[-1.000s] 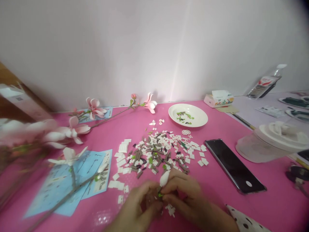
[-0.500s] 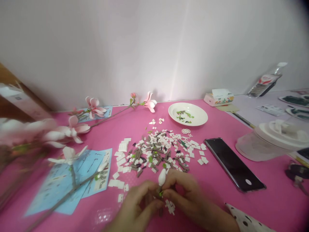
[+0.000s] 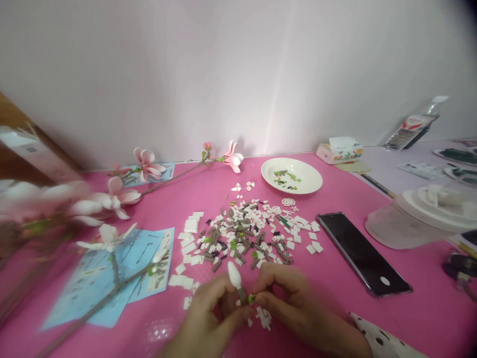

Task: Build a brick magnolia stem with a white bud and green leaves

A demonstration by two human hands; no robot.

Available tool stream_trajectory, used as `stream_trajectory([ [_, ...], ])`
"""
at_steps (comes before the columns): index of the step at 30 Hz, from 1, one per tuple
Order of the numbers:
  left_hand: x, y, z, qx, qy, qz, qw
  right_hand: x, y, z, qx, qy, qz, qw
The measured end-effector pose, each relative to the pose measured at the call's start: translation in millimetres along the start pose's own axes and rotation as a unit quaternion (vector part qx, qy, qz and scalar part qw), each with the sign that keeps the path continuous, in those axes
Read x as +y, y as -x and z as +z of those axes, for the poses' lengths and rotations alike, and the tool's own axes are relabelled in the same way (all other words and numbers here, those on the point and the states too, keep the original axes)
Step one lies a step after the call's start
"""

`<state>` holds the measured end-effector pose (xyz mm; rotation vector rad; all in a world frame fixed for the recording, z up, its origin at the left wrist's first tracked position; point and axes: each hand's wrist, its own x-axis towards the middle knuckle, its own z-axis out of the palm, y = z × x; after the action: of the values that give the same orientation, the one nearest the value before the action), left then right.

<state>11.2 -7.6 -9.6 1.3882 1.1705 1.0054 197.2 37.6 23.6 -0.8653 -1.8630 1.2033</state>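
My left hand (image 3: pixel 212 315) is closed around the grey-brown stem of a toy flower bud (image 3: pixel 234 275), whose white tip leans up and left. Pinched between the thumb and fingers of my right hand (image 3: pixel 294 306) is a small green piece (image 3: pixel 252 299), right beside the stem. Whether the green piece touches the stem I cannot tell. Below my fingertips lie a few white pieces (image 3: pixel 264 317). Just beyond both hands spreads a pile of loose building pieces (image 3: pixel 244 228), white, grey-brown, black and green.
Finished brick magnolia branches (image 3: pixel 115 196) lie on the left, one over blue instruction sheets (image 3: pixel 106 293). A white plate (image 3: pixel 311 185) with green pieces stands behind the pile. To the right are a phone (image 3: pixel 365 253), a lidded plastic tub (image 3: pixel 395 226) and a tissue pack (image 3: pixel 335 151).
The white bud has tipped to the left, away from my right fingers. My right hand now holds the green piece at the stem's right side.
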Motion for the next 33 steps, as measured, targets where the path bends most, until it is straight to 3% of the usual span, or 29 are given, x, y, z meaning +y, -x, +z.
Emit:
stream_trajectory([
  [9,-0.7,-2.7,3.3,0.019,-0.011,-0.053,0.998,2.0,0.8,1.6,-0.007,0.024,0.012,1.000],
  [18,4.2,-3.6,1.9,-0.015,-0.002,-0.025,1.000,11.1,2.9,3.8,-0.001,0.053,0.002,0.999],
  [33,7.1,-0.5,-0.7,-0.012,-0.065,0.006,0.998,10.5,5.3,3.7,-0.015,0.104,-0.053,0.993],
])
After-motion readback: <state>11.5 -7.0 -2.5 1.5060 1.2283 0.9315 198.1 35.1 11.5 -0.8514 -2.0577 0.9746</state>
